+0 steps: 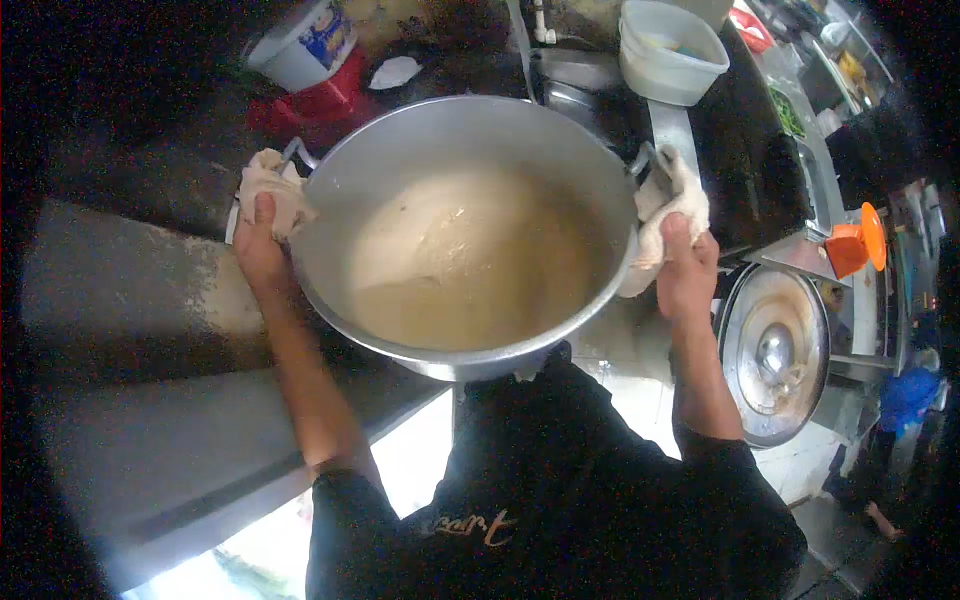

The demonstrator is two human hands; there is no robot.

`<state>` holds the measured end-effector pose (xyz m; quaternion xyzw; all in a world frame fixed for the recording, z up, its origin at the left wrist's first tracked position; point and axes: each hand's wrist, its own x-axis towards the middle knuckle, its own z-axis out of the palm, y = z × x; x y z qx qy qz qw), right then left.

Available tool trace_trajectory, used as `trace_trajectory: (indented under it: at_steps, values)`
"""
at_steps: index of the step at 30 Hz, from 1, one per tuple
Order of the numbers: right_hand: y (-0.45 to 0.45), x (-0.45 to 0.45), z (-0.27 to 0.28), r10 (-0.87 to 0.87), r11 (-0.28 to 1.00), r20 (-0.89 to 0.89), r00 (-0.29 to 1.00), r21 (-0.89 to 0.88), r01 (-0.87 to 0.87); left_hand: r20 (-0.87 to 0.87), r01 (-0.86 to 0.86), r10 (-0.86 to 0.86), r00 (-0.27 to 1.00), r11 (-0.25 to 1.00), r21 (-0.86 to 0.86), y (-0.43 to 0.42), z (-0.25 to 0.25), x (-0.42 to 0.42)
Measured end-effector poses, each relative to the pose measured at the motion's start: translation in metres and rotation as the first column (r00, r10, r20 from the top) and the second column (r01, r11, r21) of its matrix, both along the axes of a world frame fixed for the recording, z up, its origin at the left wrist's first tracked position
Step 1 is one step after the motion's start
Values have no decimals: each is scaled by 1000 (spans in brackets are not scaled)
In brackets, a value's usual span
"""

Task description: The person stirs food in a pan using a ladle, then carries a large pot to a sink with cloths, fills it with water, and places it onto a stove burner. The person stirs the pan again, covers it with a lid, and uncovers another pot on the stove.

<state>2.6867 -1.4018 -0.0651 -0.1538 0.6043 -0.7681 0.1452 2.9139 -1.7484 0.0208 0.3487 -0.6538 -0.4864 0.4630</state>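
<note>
A large metal pot point(330, 300) with a pale, cloudy liquid point(450, 260) inside is in front of my body, a looped handle on each side. My left hand point(262, 250) is closed on a cream cloth point(285, 195) wrapped about the left handle. On the right side, my right hand point(688, 265) grips another cream cloth point(685, 195) around the right handle, its thumb on top. The pot's underside is mostly hidden.
Behind the pot are a sink point(575, 75), a translucent tub point(675, 55), a red container point(320, 105) and a white bucket point(305, 45). A round metal lid point(775, 355) and an orange object point(858, 240) are at right. A metal surface point(130, 290) lies left.
</note>
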Motion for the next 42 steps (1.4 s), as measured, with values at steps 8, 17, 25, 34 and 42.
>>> trace_trajectory:
  at_steps: [8,17,25,34,42]
  values:
    - [3,49,-17,105,983,63,993,142,-113,126,-184,188,974,982,-44,-11,-27,67]
    - [-22,65,-33,274,954,306,912,33,-298,458,-23,129,879,973,-231,-21,62,29]
    - [-91,23,-101,17,1000,654,756,-18,-6,808,120,-124,576,991,67,-153,7,-152]
    - [-121,-19,-100,-217,971,779,588,113,209,748,378,-646,153,737,560,-278,-81,-317]
    - [-139,-16,-113,-320,943,706,632,303,138,897,428,-426,-117,794,433,-231,-54,-364]
